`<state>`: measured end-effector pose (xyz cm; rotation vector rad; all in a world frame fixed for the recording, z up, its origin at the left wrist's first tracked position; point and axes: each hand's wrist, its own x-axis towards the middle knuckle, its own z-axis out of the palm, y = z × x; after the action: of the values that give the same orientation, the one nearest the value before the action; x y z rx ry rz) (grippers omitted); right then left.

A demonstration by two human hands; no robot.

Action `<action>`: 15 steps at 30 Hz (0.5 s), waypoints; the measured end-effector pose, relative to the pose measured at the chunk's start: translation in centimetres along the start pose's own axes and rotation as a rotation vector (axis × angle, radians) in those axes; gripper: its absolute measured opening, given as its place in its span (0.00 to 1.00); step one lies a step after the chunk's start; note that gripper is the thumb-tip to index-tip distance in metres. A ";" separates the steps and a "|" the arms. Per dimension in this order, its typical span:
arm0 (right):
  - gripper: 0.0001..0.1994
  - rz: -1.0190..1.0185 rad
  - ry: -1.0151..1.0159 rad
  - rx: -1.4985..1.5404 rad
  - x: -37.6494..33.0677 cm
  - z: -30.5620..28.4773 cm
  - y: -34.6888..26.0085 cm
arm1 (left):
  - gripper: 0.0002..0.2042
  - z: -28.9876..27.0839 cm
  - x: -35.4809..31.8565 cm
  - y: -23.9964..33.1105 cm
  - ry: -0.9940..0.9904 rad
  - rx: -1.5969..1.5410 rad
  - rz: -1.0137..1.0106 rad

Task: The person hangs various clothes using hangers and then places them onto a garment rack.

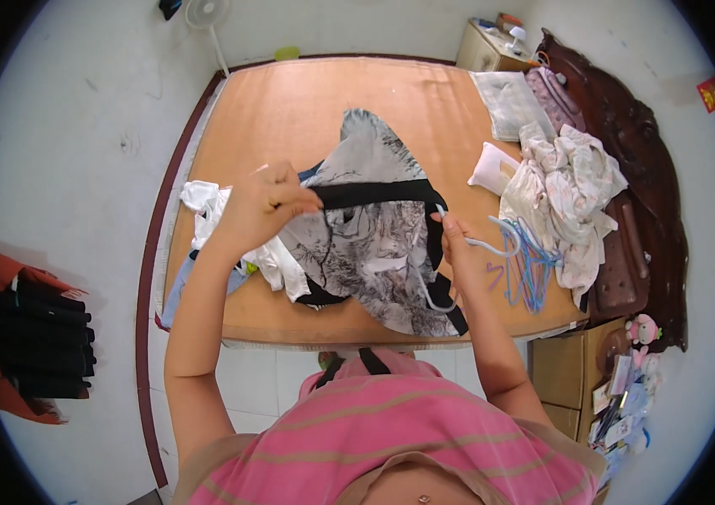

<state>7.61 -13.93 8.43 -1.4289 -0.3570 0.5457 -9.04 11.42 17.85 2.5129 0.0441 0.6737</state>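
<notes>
Pink striped shirt (391, 429) is seen nearest. Beyond it, black strap (374, 194) of grey top (374, 244) is pinched by left hand (261, 206) and right hand (452, 240) fingers.

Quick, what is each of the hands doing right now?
Left hand: closed, gripping the black strap of the grey patterned garment.
Right hand: closed on a white hanger.

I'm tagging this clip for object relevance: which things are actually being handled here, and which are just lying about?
In hand:
left hand gripping the black strap
grey patterned garment
right hand on a white hanger

Lying about:
pile of hangers
heap of pale clothes
white clothes
folded quilt
fan
</notes>
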 end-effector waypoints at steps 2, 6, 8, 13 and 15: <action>0.17 -0.071 -0.042 -0.074 0.0 0.5 -1.4 | 0.05 0.8 -1.1 -1.0 -0.108 0.032 -0.006; 0.16 -0.215 -0.164 -0.251 -0.6 2.0 -3.6 | 0.05 2.1 -2.1 -1.2 0.078 0.284 -0.064; 0.15 -0.250 -0.228 -0.428 -1.0 2.7 -3.7 | 0.07 2.5 -1.1 1.4 0.394 0.308 -0.044; 0.13 -0.304 -0.220 -0.390 -1.5 3.7 -2.5 | 0.09 4.0 2.3 4.7 0.258 0.399 0.356; 0.12 -0.275 -0.205 -0.415 -1.4 3.7 -2.5 | 0.08 4.6 2.3 3.9 0.086 0.485 0.372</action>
<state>4.73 -11.75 11.44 -1.6885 -0.8566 0.4061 -5.29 6.27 17.49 2.9897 -0.2669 1.0206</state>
